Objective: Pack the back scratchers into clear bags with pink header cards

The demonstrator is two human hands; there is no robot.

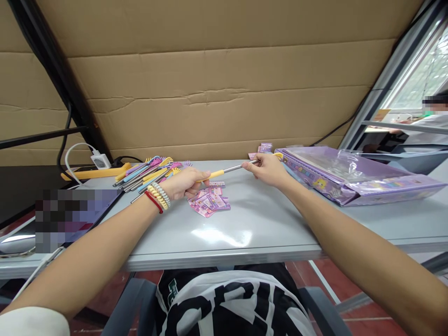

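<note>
On the surface [224, 228], nearest the person, lies a small pile of pink and purple cards [209, 201]. Just beyond and above it, the left hand [187, 182] grips the yellow handle of a metal rod [233, 168], and the right hand [265, 169] pinches the rod near its other end. Left of the hands lies a heap of colorful rods [150, 172]; to the right sits a purple box [336, 175] with clear plastic. Cardboard [217, 93] stands behind.
</note>
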